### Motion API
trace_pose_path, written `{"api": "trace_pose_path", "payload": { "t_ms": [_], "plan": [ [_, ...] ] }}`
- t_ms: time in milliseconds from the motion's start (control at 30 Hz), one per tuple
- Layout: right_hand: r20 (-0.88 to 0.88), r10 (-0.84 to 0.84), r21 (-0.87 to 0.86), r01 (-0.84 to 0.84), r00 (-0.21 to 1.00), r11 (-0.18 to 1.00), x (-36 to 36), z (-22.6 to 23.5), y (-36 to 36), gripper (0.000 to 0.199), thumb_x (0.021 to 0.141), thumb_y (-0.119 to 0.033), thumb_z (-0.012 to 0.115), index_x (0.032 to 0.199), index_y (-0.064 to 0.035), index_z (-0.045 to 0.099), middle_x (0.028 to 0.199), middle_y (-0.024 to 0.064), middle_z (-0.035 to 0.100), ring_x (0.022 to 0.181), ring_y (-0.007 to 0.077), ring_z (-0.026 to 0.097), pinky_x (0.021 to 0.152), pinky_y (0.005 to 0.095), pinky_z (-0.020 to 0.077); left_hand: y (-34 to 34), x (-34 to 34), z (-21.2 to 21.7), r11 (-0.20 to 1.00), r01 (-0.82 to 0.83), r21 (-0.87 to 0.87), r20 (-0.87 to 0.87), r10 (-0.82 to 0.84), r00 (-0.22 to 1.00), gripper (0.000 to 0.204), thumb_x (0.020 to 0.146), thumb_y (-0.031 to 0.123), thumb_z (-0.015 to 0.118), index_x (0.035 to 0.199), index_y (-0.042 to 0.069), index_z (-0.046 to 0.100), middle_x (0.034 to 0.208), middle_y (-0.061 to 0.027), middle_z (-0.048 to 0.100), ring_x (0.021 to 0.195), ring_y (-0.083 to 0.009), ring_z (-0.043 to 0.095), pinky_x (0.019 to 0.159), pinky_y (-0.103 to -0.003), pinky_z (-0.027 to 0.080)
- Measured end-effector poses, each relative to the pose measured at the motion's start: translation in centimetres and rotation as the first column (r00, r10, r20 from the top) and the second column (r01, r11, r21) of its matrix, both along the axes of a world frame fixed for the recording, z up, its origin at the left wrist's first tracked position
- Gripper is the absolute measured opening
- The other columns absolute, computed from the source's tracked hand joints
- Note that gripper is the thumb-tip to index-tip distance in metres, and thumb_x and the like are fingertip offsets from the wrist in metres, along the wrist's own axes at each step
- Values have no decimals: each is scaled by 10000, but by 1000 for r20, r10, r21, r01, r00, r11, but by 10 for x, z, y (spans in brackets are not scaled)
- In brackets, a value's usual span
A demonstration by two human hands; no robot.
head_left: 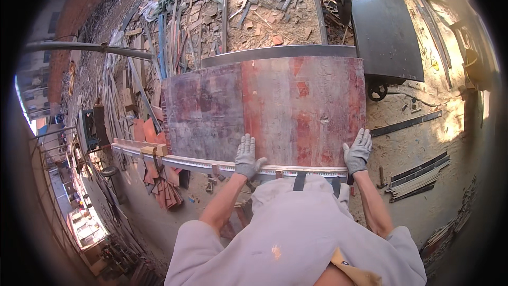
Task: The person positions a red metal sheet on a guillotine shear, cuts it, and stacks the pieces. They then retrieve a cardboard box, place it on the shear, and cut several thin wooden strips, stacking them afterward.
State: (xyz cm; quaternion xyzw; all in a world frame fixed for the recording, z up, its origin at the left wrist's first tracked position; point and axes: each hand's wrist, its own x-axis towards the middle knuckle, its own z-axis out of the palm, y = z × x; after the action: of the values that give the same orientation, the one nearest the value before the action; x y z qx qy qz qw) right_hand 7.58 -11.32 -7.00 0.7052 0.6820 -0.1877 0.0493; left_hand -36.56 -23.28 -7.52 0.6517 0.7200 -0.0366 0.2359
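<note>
A large worn plywood panel (301, 111), streaked red and purple-grey, lies flat in front of me. A seam divides it into a darker left part and a redder right part. My left hand (246, 158), in a grey glove, rests flat on the panel close to its near edge, thumb out to the side. At the near right corner my right hand (357, 151), gloved alike, lies along the side edge with its fingers stretched out. Neither hand grips anything. A white strip with scale markings (211, 164) runs along the panel's near edge, just in front of my body.
A wooden block (153, 150) sits on the strip's left end. Beyond the panel lie wood scraps (270, 16) between metal rails. A dark metal table (386, 26) stands at the far right. Stacked strips (419, 177) and a dark bar (406, 123) lie on the floor at right.
</note>
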Motion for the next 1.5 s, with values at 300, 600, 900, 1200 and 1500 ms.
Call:
{"api": "trace_pose_path", "payload": {
  "t_ms": [300, 600, 900, 1200, 1500],
  "plan": [
    [-49, 710, -168, -707, 702, 687, -59, 0, -17, 949, 864, -391, 696, 1608, 65, 323, 1694, 340, 239, 1605, 459, 208, 1315, 516, 168, 12, 6, -31, 979, -101, 177, -120, 123, 985, 671, 992, 429, 571, 1501, -7, 542, 1636, -208, 445, 1532, -374, 395, 1278, -518, 263],
    [175, 612, -239, -570, 771, 786, -136, 15, 71, 747, 948, -189, 648, 1590, 68, 365, 1683, 347, 266, 1576, 487, 275, 1296, 519, 240, 118, -26, -16, 932, -117, 342, 1, 124, 992, 633, 1019, 404, 559, 1441, -67, 579, 1574, -251, 505, 1514, -405, 407, 1272, -485, 280],
    [135, 591, -188, -565, 795, 803, -157, -9, 176, 1051, 736, -197, 841, 1597, 97, 315, 1689, 363, 218, 1585, 501, 232, 1308, 490, 226, 221, -52, -35, 907, -125, 402, 21, 127, 992, 621, 1034, 412, 530, 1421, -68, 599, 1544, -260, 533, 1489, -412, 440, 1263, -478, 306],
    [104, 569, -175, -548, 816, 818, -180, -11, 290, 1029, 706, -149, 840, 1576, 96, 347, 1672, 368, 255, 1573, 499, 261, 1307, 462, 254, 333, -74, -44, 887, -128, 445, 15, 136, 991, 575, 1035, 390, 547, 1384, -60, 627, 1520, -257, 558, 1466, -405, 467, 1244, -479, 338],
    [120, 553, -176, -531, 824, 829, -213, 5, 413, 934, 711, -115, 856, 1510, 107, 427, 1644, 369, 311, 1556, 482, 313, 1276, 456, 327, 460, -101, -50, 882, -136, 452, -34, 170, 985, 552, 1040, 416, 547, 1374, -9, 658, 1512, -213, 581, 1458, -372, 483, 1210, -486, 377]
  ]
}}
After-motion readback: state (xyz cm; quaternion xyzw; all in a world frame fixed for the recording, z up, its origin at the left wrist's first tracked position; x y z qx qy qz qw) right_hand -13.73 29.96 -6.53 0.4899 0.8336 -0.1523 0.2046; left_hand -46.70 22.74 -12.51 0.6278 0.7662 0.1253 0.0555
